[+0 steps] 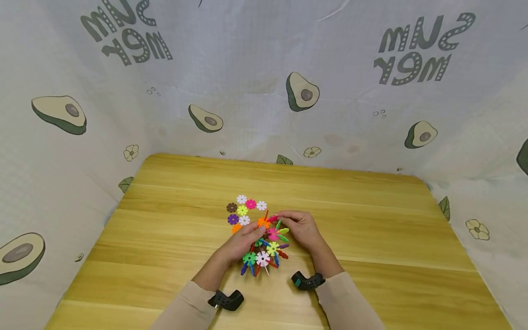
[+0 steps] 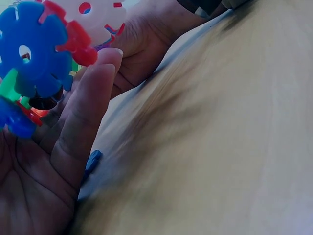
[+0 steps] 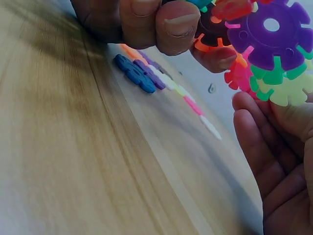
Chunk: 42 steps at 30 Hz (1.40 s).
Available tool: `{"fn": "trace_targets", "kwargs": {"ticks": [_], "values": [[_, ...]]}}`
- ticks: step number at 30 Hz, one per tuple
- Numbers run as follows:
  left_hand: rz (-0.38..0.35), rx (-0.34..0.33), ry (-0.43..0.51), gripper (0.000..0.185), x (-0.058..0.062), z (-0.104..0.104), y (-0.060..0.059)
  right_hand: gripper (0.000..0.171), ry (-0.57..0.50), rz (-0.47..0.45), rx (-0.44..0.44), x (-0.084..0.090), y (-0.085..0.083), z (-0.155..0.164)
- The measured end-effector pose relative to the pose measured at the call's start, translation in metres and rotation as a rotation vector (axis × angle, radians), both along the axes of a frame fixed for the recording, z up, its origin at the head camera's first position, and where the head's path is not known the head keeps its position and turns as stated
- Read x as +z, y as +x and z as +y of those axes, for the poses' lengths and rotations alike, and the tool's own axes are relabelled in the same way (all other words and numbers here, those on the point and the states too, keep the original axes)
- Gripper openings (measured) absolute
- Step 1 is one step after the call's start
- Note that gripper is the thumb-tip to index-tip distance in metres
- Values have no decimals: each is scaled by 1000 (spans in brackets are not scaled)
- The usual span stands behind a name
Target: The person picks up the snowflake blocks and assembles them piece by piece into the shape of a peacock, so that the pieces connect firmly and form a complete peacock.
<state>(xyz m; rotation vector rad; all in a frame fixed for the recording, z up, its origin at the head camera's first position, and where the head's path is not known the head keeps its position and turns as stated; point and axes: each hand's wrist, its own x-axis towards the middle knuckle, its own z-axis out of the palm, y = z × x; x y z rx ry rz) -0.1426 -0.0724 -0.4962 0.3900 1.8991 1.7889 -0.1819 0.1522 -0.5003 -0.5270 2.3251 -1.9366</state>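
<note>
Midway along the table [image 1: 165,220], nearer its front edge, both hands grip a cluster [image 1: 266,247] of snapped discs: left hand [image 1: 243,240] cradling, right hand [image 1: 301,229] pinching the top. Best to brace the cluster and press slots squarely. Loose discs [image 1: 243,210] lie just behind; both sides offer wide room.

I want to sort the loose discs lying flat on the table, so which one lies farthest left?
The brown disc. It sits at the left edge of the loose group, just above the purple disc and left of the yellow-green one.
</note>
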Motion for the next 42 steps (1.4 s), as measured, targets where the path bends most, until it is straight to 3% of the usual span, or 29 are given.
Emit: {"fn": "trace_targets", "kwargs": {"ticks": [7,11,14,17,19,22,26,31,36,42], "values": [[33,20,-32,47,0,1,2,22,-47,-17,39,-1,1,0],[75,62,-45,45,0,5,3,25,-49,-59,-8,-2,0,-1],[133,182,-95,48,0,10,5,38,-141,-110,-38,-1,1,-5],[194,330,-141,48,1,13,5,51,-283,-164,-14,2,4,-14],[217,401,-163,45,1,14,4,54,-315,-203,-3,5,8,-22],[252,448,-180,39,3,15,3,50,-248,-236,-35,8,13,-35],[279,440,-215,36,4,16,4,42,-159,-261,-134,8,17,-47],[308,422,-275,42,4,17,5,41,-185,-286,-188,9,14,-43],[357,434,-329,52,6,17,5,42,-174,-315,-205,16,5,-18],[515,536,-427,29,7,2,-4,47,11,-344,-289,20,-10,35]]}}
